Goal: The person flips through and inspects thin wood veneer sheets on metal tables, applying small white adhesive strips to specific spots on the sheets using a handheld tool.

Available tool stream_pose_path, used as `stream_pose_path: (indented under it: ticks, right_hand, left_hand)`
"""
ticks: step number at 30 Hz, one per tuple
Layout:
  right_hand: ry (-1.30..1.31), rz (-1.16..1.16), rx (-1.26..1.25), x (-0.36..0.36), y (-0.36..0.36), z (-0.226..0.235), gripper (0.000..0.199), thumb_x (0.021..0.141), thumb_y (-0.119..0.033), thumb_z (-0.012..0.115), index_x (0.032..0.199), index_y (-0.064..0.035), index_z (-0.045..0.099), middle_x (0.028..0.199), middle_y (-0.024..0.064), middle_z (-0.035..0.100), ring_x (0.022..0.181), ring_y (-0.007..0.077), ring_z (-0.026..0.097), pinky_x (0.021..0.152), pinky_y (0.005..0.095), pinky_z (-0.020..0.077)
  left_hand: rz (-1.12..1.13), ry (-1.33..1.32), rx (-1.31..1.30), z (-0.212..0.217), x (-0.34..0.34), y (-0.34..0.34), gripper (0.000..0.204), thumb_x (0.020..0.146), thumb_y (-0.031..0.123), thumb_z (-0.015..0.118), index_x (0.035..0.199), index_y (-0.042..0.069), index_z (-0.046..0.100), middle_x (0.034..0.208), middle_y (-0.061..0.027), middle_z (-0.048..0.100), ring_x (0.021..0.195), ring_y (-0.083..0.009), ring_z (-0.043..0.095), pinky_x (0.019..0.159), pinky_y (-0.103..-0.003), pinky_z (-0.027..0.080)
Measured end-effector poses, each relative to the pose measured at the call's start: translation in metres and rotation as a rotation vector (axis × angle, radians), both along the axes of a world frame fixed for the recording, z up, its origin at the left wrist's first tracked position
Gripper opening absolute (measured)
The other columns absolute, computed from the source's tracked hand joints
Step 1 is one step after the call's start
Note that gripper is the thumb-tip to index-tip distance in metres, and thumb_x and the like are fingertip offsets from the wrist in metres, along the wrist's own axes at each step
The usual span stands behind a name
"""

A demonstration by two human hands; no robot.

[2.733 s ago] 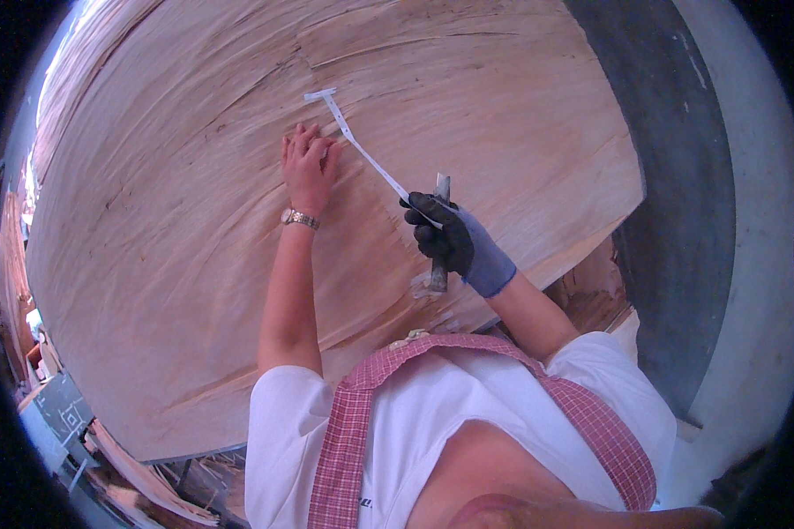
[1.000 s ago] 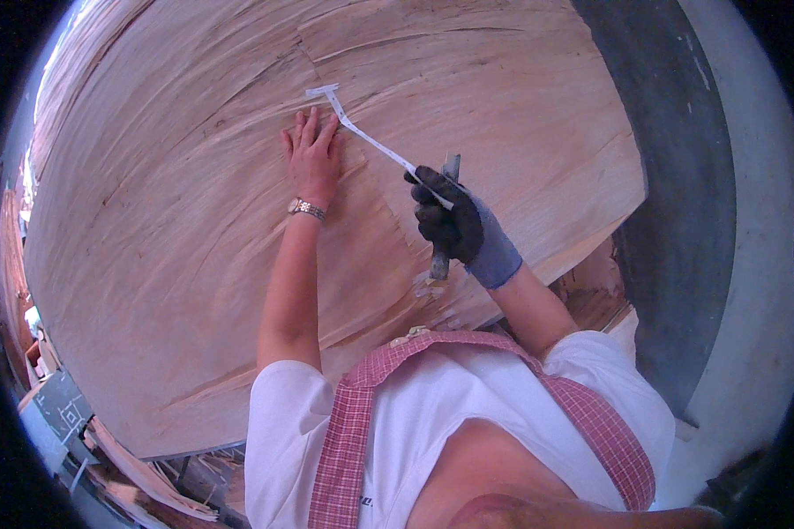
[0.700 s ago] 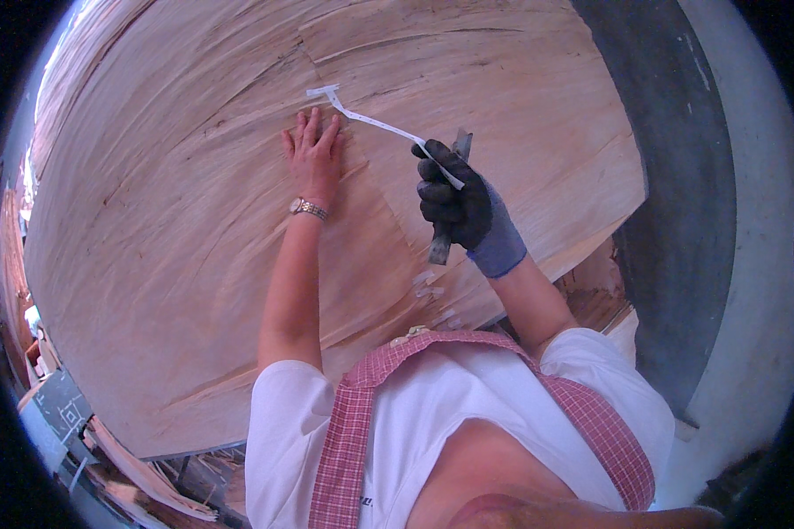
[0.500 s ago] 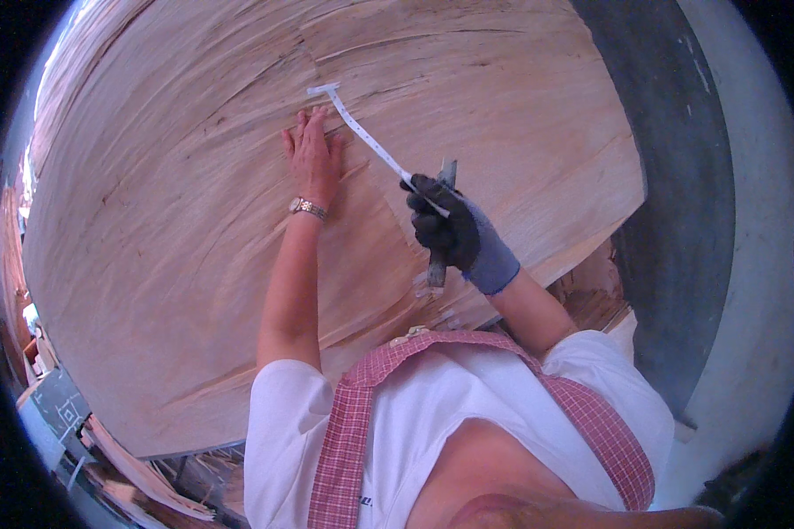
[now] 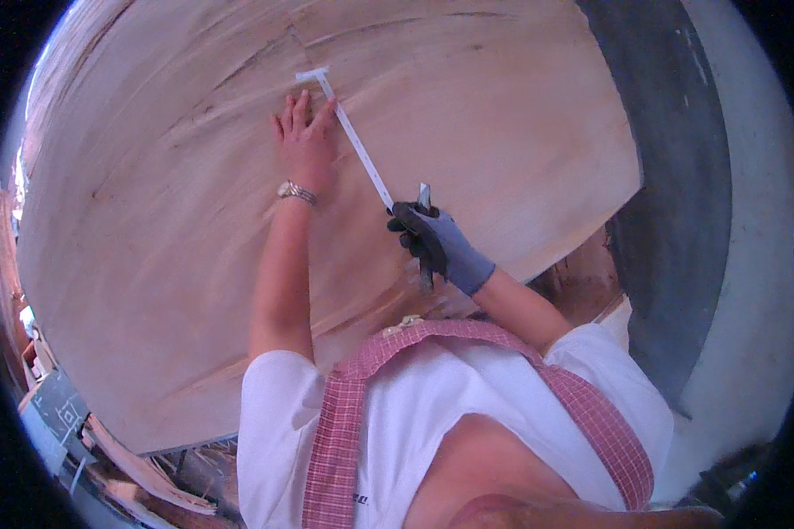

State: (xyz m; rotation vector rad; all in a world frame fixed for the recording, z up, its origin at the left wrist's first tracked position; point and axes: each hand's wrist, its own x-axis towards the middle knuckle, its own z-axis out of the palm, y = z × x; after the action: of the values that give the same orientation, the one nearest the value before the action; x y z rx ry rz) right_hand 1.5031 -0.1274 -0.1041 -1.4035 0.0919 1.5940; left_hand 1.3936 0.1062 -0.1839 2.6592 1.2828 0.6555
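A broad sheet of wood veneer (image 5: 194, 291) spreads under both hands. My bare left hand (image 5: 307, 150) lies on it with fingers spread, the fingertips just below a short crosswise strip of white tape (image 5: 312, 75). From there a longer white perforated tape (image 5: 359, 145) runs taut down to my right hand (image 5: 437, 242). That hand wears a grey-and-black glove and is closed around the tape's near end. It also grips a flat, narrow metal tool (image 5: 424, 196), perhaps a blade, which sticks out above and below the fist.
Dark floor (image 5: 670, 176) curves past the veneer's right edge, with paler floor (image 5: 759, 264) beyond. Veneer scraps (image 5: 150, 476) and a dark chalk-marked panel (image 5: 60, 406) lie at the lower left. Brown wood (image 5: 587, 269) shows under the sheet's right corner.
My right hand has moved down and slightly left, drawing the tape straighter. My left hand has slid a little up and left, and its index finger now touches or nearly touches the tape.
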Motion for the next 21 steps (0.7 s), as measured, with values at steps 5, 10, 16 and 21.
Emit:
stream_pose_path:
  ticks: [5,10,16,21]
  right_hand:
    - [-0.261,0.125,-0.036,0.002,0.003,-0.013,0.033,0.090,-0.033,0.069,0.108,-0.0066,0.061,0.081,0.0034,0.066,0.062,0.0104,0.061,0.046,0.0229,0.0421]
    - [-0.392,0.005,0.052,-0.006,0.005,-0.040,0.030,0.089,-0.025,0.071,0.099,-0.0039,0.052,0.076,0.0053,0.064,0.059,0.0131,0.061,0.046,0.0275,0.0486]
    - [-0.576,0.084,-0.022,-0.009,0.011,-0.041,0.033,0.088,-0.025,0.073,0.096,-0.0031,0.050,0.076,0.0065,0.063,0.059,0.0131,0.062,0.044,0.0273,0.0480]
    - [-1.088,0.433,-0.008,-0.001,0.006,-0.062,0.040,0.085,-0.033,0.074,0.098,-0.0027,0.050,0.078,0.0083,0.064,0.058,0.0159,0.063,0.052,0.0301,0.0512]
  left_hand:
    - [-0.005,0.010,0.014,-0.012,-0.004,0.006,0.044,0.089,0.019,0.061,0.129,0.037,0.060,0.144,-0.0056,0.048,0.138,-0.0293,0.038,0.115,-0.055,0.021]
    - [-0.007,-0.048,0.021,-0.011,-0.001,0.006,0.047,0.088,0.016,0.062,0.129,0.038,0.059,0.143,-0.0049,0.049,0.137,-0.0285,0.039,0.115,-0.054,0.022]
    - [-0.012,-0.018,0.020,-0.007,-0.002,0.007,0.043,0.088,0.018,0.064,0.126,0.037,0.062,0.143,-0.0047,0.049,0.138,-0.0282,0.039,0.115,-0.054,0.021]
    - [-0.010,-0.045,0.017,-0.011,0.003,0.006,0.038,0.090,0.023,0.061,0.125,0.036,0.063,0.143,-0.0047,0.049,0.138,-0.0279,0.039,0.116,-0.053,0.021]
